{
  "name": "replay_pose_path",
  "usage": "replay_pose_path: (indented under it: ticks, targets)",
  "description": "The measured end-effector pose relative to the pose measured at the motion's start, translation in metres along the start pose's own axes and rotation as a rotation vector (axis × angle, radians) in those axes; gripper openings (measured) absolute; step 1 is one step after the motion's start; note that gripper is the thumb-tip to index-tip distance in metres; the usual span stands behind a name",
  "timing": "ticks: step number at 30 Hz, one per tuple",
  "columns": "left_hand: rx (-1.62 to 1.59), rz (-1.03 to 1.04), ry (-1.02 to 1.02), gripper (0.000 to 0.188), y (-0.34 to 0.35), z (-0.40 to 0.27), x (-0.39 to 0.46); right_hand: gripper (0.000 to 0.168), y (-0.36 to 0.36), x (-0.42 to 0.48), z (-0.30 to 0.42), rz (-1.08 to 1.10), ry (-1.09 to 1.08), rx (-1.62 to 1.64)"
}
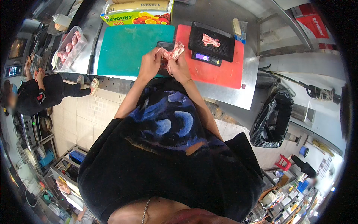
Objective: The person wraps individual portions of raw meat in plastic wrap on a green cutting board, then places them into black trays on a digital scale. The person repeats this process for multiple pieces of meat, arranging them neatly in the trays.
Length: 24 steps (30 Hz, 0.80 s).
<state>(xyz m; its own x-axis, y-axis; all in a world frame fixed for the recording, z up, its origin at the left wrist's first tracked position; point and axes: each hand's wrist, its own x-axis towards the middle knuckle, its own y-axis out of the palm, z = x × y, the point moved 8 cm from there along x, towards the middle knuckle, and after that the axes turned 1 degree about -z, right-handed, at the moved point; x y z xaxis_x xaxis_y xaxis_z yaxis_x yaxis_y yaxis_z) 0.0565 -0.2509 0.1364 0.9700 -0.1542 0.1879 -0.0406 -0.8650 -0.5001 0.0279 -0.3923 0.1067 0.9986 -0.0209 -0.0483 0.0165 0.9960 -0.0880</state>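
Observation:
Between both hands is a piece of raw meat, held over a dark container at the counter's front edge. My left hand pinches its left end, and my right hand grips its lower right part. The container is partly hidden by the hands and the meat. Right of them, a black tray with another piece of raw meat rests on a digital scale with a lit display. The scale stands on a red cutting board. A green cutting board lies to the left.
At the left, a clear plastic container holds several meat pieces. A box of cling film stands behind the green board. A lined bin is on the right. One person stands far left, another far right.

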Motion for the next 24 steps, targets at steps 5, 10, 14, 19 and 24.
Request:
replay_pose_path:
  ticks: [5, 10, 14, 19, 24]
  targets:
    - [-0.267, -0.027, -0.161, 0.030, -0.027, 0.012, 0.026, 0.061, 0.008, -0.004, -0.029, 0.048, 0.042, 0.006]
    - [-0.049, -0.161, -0.131, 0.032, -0.096, 0.005, 0.082, 0.047, -0.007, -0.014, -0.051, 0.057, 0.069, 0.683]
    - [-0.031, -0.014, 0.113, 0.030, -0.068, -0.024, 0.099, 0.047, -0.001, -0.006, -0.059, 0.100, 0.167, 0.831]
    - [-0.106, 0.093, 0.381, 0.032, 0.025, -0.085, 0.116, 0.049, 0.012, -0.014, -0.058, 0.166, 0.316, 0.965]
    - [0.172, 0.390, 0.511, 0.048, 0.125, -0.070, 0.131, 0.052, 0.010, -0.018, -0.033, 0.182, 0.208, 0.993]
